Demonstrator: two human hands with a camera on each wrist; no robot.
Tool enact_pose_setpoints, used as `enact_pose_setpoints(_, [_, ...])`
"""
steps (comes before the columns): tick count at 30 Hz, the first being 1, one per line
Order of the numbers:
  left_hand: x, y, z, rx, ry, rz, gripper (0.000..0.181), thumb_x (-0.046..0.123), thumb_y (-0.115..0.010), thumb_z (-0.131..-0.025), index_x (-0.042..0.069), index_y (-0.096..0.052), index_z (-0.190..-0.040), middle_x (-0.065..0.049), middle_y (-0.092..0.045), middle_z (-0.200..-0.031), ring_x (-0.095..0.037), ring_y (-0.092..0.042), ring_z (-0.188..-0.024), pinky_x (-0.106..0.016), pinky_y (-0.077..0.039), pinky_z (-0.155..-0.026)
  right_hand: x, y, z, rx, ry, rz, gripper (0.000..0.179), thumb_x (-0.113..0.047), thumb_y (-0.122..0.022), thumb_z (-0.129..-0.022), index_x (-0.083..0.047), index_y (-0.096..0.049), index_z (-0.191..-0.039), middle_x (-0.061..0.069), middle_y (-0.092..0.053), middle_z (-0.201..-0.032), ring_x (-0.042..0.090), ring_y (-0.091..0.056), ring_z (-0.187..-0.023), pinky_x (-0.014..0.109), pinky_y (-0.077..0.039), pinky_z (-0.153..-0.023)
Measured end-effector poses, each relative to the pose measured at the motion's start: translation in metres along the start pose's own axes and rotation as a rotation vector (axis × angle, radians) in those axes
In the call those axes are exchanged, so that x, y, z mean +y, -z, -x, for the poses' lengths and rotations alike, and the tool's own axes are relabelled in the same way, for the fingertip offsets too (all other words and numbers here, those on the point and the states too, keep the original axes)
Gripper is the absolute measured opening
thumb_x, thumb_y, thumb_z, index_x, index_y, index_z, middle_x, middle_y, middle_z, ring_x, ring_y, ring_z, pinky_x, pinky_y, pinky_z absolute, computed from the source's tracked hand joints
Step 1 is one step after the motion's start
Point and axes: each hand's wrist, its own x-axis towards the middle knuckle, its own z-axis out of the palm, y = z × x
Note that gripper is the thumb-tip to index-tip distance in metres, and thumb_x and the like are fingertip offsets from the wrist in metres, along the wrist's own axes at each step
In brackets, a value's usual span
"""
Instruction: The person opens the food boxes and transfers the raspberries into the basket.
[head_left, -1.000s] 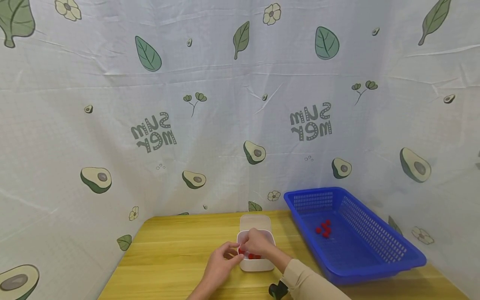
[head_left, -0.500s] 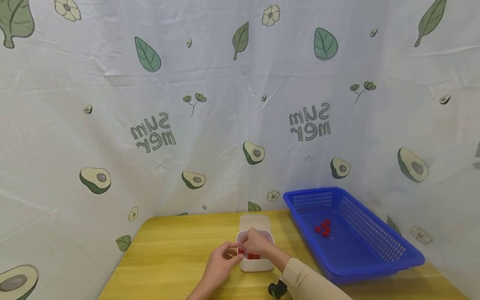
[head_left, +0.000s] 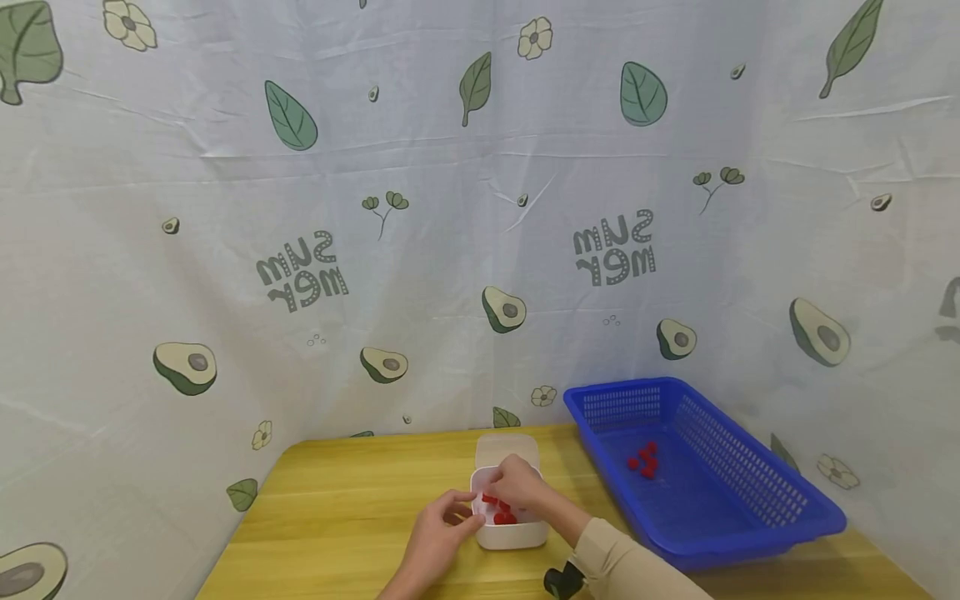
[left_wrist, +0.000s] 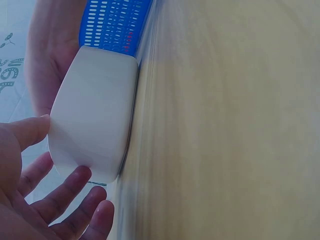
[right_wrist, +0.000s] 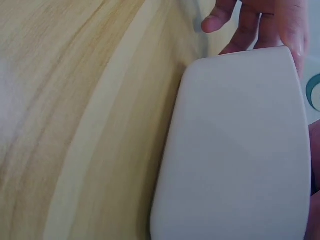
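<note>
A small white box (head_left: 512,538) with a raised lid (head_left: 507,450) stands on the wooden table, red pieces (head_left: 504,517) lying inside. At its left end my left hand (head_left: 437,531) holds it, the thumb at the near corner and a finger at the rim farther back. The left wrist view has the thumb and fingertips against the white wall. My right hand (head_left: 517,483) reaches over the rim into the box, its fingers bent down. Another red piece (head_left: 489,499) shows right below these fingertips; I cannot tell whether they pinch it.
A blue perforated basket (head_left: 720,533) stands to the right of the box, with several red pieces (head_left: 647,460) in it. Under the right sleeve is a small black object (head_left: 562,579). A patterned curtain (head_left: 420,275) hangs behind the table (head_left: 337,517).
Inside the box, the right fingers have lifted slightly and more of the red pieces shows below them. The left hand stays at the box's left end. The head view has shifted slightly.
</note>
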Motion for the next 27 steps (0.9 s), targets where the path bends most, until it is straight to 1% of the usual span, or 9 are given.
enact_pose_setpoints(5, [0.001, -0.001, 0.000, 0.006, -0.011, -0.004, 0.035, 0.029, -0.076, -0.090, 0.013, -0.069, -0.120, 0.000, -0.069, -0.098, -0.017, -0.061, -0.090, -0.031, -0.051, -0.075, -0.005, 0.008, 0.000, 0.005, 0.021, -0.011, 0.012, -0.011, -0.070, -0.091, -0.001, -0.078, -0.090, 0.006, -0.060, -0.065, 0.013, -0.042, -0.049, 0.022, -0.036, -0.047])
enact_pose_setpoints(7, [0.001, 0.000, 0.000, 0.004, -0.004, -0.006, 0.035, 0.029, -0.076, -0.090, 0.012, -0.069, -0.120, 0.000, -0.068, -0.098, -0.017, -0.060, -0.089, -0.031, -0.051, -0.074, -0.007, 0.010, 0.000, -0.003, 0.020, -0.018, 0.013, -0.011, -0.070, -0.091, -0.001, -0.078, -0.091, 0.008, -0.063, -0.068, 0.013, -0.042, -0.049, 0.022, -0.038, -0.047])
enact_pose_setpoints(11, [0.001, 0.000, 0.000, -0.003, 0.019, -0.002, 0.035, 0.030, -0.076, -0.090, 0.013, -0.069, -0.120, 0.000, -0.068, -0.098, -0.018, -0.060, -0.090, -0.032, -0.051, -0.076, -0.010, 0.017, 0.001, -0.013, 0.022, -0.017, 0.017, -0.012, -0.071, -0.091, 0.001, -0.078, -0.100, 0.008, -0.067, -0.077, 0.017, -0.049, -0.054, 0.026, -0.047, -0.051])
enact_pose_setpoints(13, [0.001, 0.000, 0.000, -0.006, 0.023, 0.001, 0.035, 0.030, -0.076, -0.090, 0.014, -0.069, -0.120, 0.000, -0.068, -0.099, -0.018, -0.060, -0.091, -0.033, -0.051, -0.076, -0.011, 0.021, 0.000, -0.011, 0.021, -0.019, 0.018, -0.012, -0.071, -0.091, 0.001, -0.077, -0.102, 0.009, -0.069, -0.079, 0.018, -0.052, -0.056, 0.027, -0.048, -0.052])
enact_pose_setpoints(18, [0.000, 0.000, -0.001, -0.005, 0.024, -0.002, 0.035, 0.032, -0.076, -0.090, 0.016, -0.069, -0.120, 0.001, -0.068, -0.099, -0.016, -0.060, -0.090, -0.031, -0.052, -0.077, -0.011, 0.031, -0.002, -0.002, 0.028, -0.018, 0.017, -0.014, -0.070, -0.092, -0.001, -0.078, -0.101, 0.008, -0.068, -0.081, 0.016, -0.046, -0.054, 0.024, -0.041, -0.048])
enact_pose_setpoints(22, [-0.002, 0.000, 0.000, -0.006, 0.035, -0.004, 0.035, 0.032, -0.076, -0.090, 0.015, -0.070, -0.119, 0.002, -0.069, -0.099, -0.016, -0.060, -0.090, -0.031, -0.051, -0.076, -0.010, 0.041, -0.002, 0.007, 0.028, -0.022, 0.015, -0.014, -0.069, -0.093, -0.004, -0.079, -0.097, 0.006, -0.068, -0.082, 0.014, -0.036, -0.049, 0.022, -0.033, -0.044])
enact_pose_setpoints(24, [-0.002, -0.001, 0.000, -0.009, 0.043, -0.001, 0.036, 0.032, -0.076, -0.090, 0.014, -0.069, -0.120, 0.001, -0.068, -0.099, -0.017, -0.060, -0.090, -0.032, -0.052, -0.076, -0.011, 0.048, -0.001, 0.017, 0.021, -0.031, 0.014, -0.013, -0.069, -0.093, -0.004, -0.079, -0.096, 0.007, -0.069, -0.085, 0.013, -0.039, -0.053, 0.022, -0.034, -0.045])
enact_pose_setpoints(27, [-0.001, -0.001, -0.001, -0.010, 0.055, 0.001, 0.038, 0.035, -0.076, -0.090, 0.014, -0.069, -0.121, 0.001, -0.068, -0.100, -0.017, -0.060, -0.092, -0.034, -0.053, -0.078, -0.013, 0.060, 0.001, 0.036, -0.006, -0.050, 0.014, -0.013, -0.068, -0.094, -0.004, -0.078, -0.094, 0.008, -0.069, -0.084, 0.014, -0.036, -0.054, 0.023, -0.031, -0.046])
